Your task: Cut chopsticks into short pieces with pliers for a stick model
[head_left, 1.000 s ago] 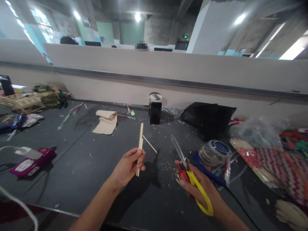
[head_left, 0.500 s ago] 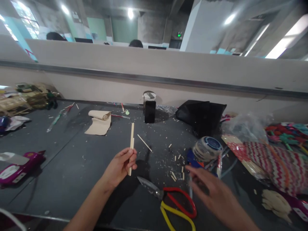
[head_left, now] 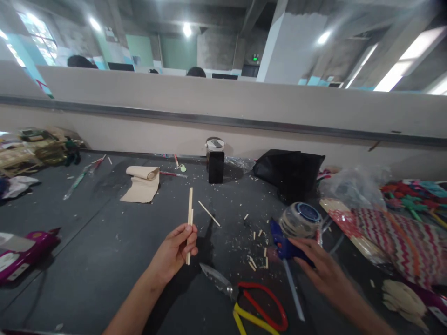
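My left hand is closed around a few thin wooden sticks, pinched together and pointing upward. On the right, my right hand grips the handle of a blue glue gun, from which a translucent glue stick sticks out toward me. Between my hands lie scissors with one red and one yellow handle, blades pointing up and left. A single loose wooden stick rests on the table just beyond my left hand. Short cut stick pieces are scattered left of the glue gun.
A glass jar with a blue top stands beyond my right hand. A phone leans upright at the back, near a black bag. Brown paper roll lies back left, a purple tool at far left, a zigzag-patterned textile at right.
My right hand has taken hold of the blue glue gun and lifted it, its glue stick now swung into view. My left hand still holds the sticks, nearly unmoved.
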The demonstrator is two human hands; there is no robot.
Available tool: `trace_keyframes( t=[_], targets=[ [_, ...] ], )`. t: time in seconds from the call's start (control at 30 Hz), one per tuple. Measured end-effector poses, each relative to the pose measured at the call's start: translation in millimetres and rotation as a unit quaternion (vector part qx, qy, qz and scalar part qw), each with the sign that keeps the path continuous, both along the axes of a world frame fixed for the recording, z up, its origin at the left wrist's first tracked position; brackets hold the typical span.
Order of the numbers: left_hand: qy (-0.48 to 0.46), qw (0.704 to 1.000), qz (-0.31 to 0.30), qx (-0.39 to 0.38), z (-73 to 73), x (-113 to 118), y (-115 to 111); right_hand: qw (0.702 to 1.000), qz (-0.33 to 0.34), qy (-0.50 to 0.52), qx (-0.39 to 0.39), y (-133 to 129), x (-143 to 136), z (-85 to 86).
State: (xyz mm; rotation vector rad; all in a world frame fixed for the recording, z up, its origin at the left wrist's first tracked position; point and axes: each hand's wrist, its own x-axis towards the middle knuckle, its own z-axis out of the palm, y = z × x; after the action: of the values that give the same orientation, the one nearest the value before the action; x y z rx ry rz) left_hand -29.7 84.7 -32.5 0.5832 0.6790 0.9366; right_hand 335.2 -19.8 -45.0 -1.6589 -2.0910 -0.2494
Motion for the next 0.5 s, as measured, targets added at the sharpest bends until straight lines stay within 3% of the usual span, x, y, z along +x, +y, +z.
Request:
trace_keyframes(
  t=[0.13, 0.27, 0.33, 0.4, 0.5],
  targets=[
    [0.006, 1.0, -0.001, -0.008, -0.8, -0.5, -2.3, 0.995, -0.017, -0.045, 0.083, 19.3, 21.6, 70.3],
    [0.019, 1.0, -0.006, -0.011, -1.8, 0.6, -3.1, 0.978, -0.017, -0.139, 0.157, 65.1, 63.8, 149.0],
    [0.02, 1.0, -0.012, -0.011, -1.9, 1.0, -2.9, 0.971, -0.035, -0.148, 0.183, 85.5, 79.5, 174.7],
    [0.02, 1.0, -0.012, -0.011, -1.9, 0.9, -2.9, 0.975, -0.001, -0.152, 0.161, 97.4, 86.4, 182.8],
    [0.02, 1.0, -0.011, -0.01, -1.1, 0.8, -3.8, 0.988, 0.056, -0.126, 0.069, 97.6, 83.9, 160.6]
  ],
)
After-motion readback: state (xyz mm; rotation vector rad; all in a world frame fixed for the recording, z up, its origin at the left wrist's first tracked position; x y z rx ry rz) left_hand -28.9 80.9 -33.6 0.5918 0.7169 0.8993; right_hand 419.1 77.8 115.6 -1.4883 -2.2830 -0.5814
